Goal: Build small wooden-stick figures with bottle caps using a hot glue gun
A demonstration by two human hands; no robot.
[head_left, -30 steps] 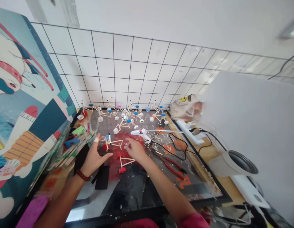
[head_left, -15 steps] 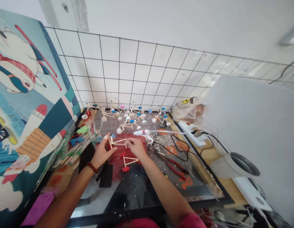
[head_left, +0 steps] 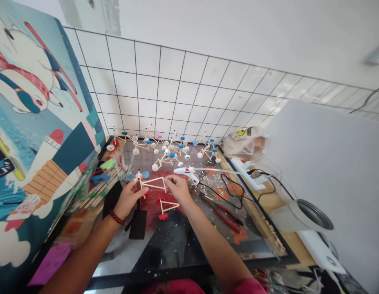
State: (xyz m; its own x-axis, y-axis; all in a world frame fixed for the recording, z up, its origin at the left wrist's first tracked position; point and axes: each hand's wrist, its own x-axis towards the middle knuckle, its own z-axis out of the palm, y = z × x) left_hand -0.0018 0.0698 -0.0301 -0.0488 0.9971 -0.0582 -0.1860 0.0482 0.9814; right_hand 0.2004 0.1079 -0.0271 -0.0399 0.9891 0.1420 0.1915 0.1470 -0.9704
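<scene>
L hand (head_left: 128, 200) grips the L end of a pale stick frame (head_left: 154, 183), held up over the desk (head_left: 256, 247); some fingers are behind the sticks & can't be made out. R hand (head_left: 178, 190) pinches the frame's far R end btwn thumb & fingers, tips partly hidden. A red wheel (head_left: 145, 196) shows just under the L thumb, mostly covered. Nearer the body, a 2nd frame (head_left: 169, 205) w/ red wheels lies on the desk, its R tip close to the R wrist. Finished-looking stick models (head_left: 172, 156) w/ blue & white discs overlap at the back, too tangled to count. Glue gun (head_left: 186, 170) is beyond the R hand, its cord looping R; red-handled pliers (head_left: 224, 214) lie R of the R forearm. Sleeve (head_left: 249, 286) is cut off by the bottom edge, picture panel (head_left: 54, 134) by the L edge. White item w/ dark round opening (head_left: 299, 214), far R: ID unclear. Plastic bag (head_left: 244, 143) has yellow/blk print, too blurred to read; orange marks (head_left: 240, 236) on the desk also illegible. No brand legible.
</scene>
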